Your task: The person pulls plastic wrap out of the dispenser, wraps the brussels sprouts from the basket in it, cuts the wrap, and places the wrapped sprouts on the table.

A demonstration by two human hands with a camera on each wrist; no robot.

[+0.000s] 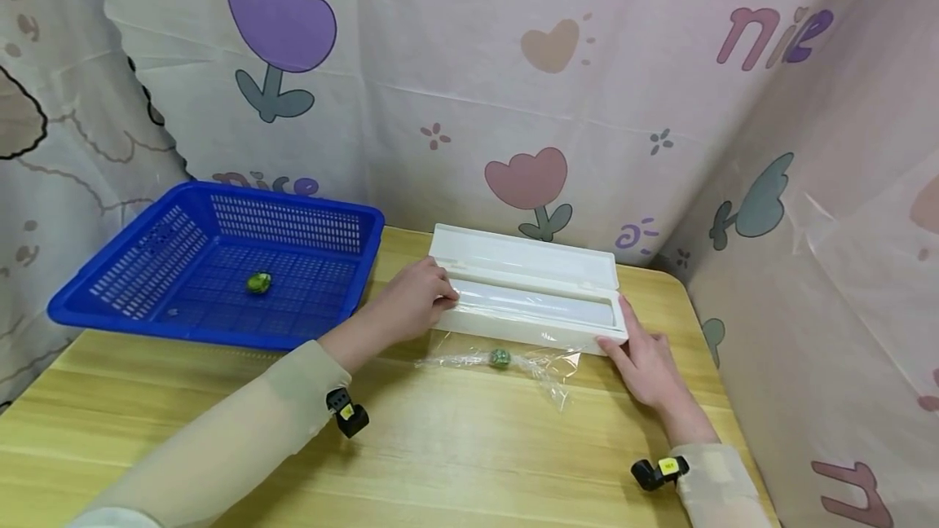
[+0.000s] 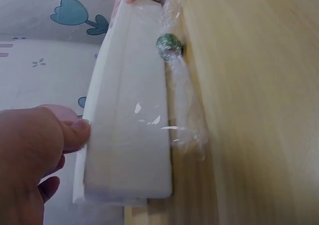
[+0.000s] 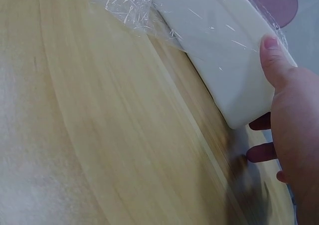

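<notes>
A white cling film box [image 1: 528, 328] lies on the table with its lid [image 1: 524, 255] raised and a roll [image 1: 535, 304] inside. Clear film [image 1: 546, 369] hangs over its front onto the table, around a small green ball-like vegetable [image 1: 500, 358], perhaps a Brussels sprout. My left hand [image 1: 411, 304] holds the box's left end, thumb [image 2: 77, 132] at the upper front edge; whether it also pinches film cannot be told. At the opposite end my right hand [image 1: 649, 361] grips the box, its thumb [image 3: 273, 60] on the front face and the other fingers around the end.
On the left of the table [image 1: 455, 446] stands a blue plastic basket [image 1: 213, 336] with one green vegetable [image 1: 258, 283] in it. A patterned curtain [image 1: 440, 39] hangs behind the table and along both sides.
</notes>
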